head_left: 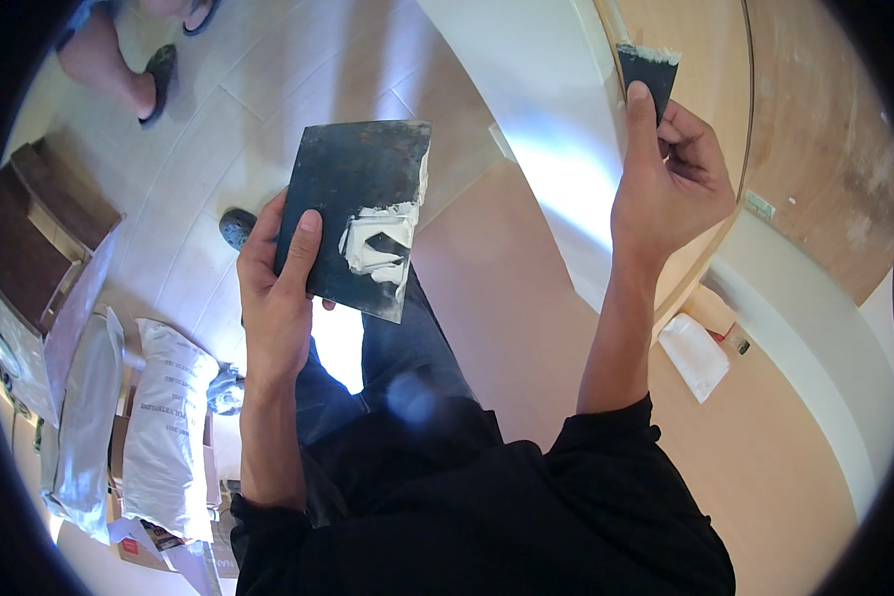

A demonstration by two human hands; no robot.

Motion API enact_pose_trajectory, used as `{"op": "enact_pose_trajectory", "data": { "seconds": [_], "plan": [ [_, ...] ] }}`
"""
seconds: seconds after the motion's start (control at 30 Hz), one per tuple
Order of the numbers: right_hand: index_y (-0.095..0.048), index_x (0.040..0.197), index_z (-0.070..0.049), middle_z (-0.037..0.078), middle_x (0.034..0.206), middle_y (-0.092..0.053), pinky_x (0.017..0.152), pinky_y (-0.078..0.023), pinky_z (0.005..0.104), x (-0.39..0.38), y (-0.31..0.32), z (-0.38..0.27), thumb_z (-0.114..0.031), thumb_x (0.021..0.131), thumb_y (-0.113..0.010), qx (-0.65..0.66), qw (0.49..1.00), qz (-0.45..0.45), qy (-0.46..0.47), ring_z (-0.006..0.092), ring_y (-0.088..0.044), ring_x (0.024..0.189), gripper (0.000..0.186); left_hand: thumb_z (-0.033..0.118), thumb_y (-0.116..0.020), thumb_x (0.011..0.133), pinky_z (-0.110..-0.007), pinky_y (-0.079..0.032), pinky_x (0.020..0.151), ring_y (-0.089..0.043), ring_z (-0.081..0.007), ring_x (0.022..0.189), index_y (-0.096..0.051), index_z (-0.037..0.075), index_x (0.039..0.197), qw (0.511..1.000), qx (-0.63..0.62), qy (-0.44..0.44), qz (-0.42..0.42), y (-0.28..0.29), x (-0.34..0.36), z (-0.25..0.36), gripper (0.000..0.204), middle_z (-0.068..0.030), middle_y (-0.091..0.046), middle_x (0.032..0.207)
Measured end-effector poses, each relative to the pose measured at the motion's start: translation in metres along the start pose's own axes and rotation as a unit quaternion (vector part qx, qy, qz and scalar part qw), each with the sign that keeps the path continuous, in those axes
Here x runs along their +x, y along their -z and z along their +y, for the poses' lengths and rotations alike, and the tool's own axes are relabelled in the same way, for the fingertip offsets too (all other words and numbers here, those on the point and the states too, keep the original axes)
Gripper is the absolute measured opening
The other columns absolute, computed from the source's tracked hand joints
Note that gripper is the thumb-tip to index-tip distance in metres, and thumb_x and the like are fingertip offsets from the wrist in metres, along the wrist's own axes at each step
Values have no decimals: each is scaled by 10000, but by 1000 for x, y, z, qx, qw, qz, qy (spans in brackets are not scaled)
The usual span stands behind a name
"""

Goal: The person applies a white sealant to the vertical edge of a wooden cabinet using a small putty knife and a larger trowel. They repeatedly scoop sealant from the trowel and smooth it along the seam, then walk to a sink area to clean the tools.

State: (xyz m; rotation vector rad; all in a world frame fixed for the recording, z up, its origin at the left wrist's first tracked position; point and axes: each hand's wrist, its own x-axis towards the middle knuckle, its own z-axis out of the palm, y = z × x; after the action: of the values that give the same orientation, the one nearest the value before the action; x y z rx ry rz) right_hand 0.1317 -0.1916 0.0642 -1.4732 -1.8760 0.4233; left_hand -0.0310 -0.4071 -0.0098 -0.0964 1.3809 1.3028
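My left hand [283, 248] grips a flat dark rectangular plate [353, 164] by its left edge, thumb on top and fingers underneath. White paste [379, 238] is smeared on the plate's lower right part and along its right edge. In my right hand [675, 179] is a small dark putty knife [649, 72], pinched with the thumb along its face. White paste coats its far edge. The knife is up by the curved wooden panel [710, 60], apart from the plate; whether it touches the panel I cannot tell.
A curved white wall [536, 119] runs along the panel. White sacks [172, 427] and boxes lie at the lower left, near brown wooden furniture [40, 238]. Another person's leg [104, 60] shows at the upper left on the tiled floor [258, 70]. A white packet [695, 356] lies at the right.
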Motion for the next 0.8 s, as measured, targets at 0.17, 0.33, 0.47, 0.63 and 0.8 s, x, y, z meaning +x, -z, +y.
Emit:
{"op": "enact_pose_trajectory", "data": {
  "seconds": [0.17, 0.33, 0.47, 0.63, 0.8],
  "plan": [
    [-733, 888, 49, 44, 731, -713, 555, -382, 162, 4, -5, -1, -90, 828, -835, -2, 1000, 8, 15, 23, -540, 592, 183, 233, -608, 1025, -184, -493, 480, -708, -87, 690, -521, -44, 1374, 1000, 12, 0, -3, 1, -2, 2, 455, -87, -738, 955],
    [-735, 881, 48, 42, 724, -708, 553, -390, 165, 7, -2, -4, -77, 824, -832, -14, 1000, 4, 6, 25, -540, 586, 168, 237, -601, 1030, -177, -445, 451, -680, -63, 651, -526, -41, 1369, 1000, -8, 0, -1, -2, -2, 3, 445, -71, -735, 936],
    [-733, 890, 49, 38, 718, -703, 549, -392, 167, 8, -5, -4, -77, 826, -831, -10, 1000, 6, 21, 24, -538, 585, 172, 242, -598, 1033, -174, -395, 434, -649, -43, 619, -530, -35, 1367, 1000, -15, -4, -2, -2, -3, 4, 439, -60, -731, 913],
    [-732, 894, 52, 41, 723, -701, 559, -400, 170, 10, -5, -5, -91, 825, -836, -18, 1000, 4, 7, 29, -544, 590, 190, 248, -598, 1034, -183, -364, 430, -605, -30, 580, -529, -30, 1374, 1000, -2, -6, -2, -3, -3, 4, 445, -44, -725, 868],
    [-728, 896, 57, 45, 742, -705, 578, -414, 175, 11, -5, -5, -111, 824, -843, 14, 1000, -16, 9, 36, -561, 620, 216, 258, -599, 1035, -192, -352, 434, -569, -24, 553, -524, -32, 1379, 1000, 0, 7, 5, -3, -7, 6, 456, -33, -715, 845]
  ]
}}
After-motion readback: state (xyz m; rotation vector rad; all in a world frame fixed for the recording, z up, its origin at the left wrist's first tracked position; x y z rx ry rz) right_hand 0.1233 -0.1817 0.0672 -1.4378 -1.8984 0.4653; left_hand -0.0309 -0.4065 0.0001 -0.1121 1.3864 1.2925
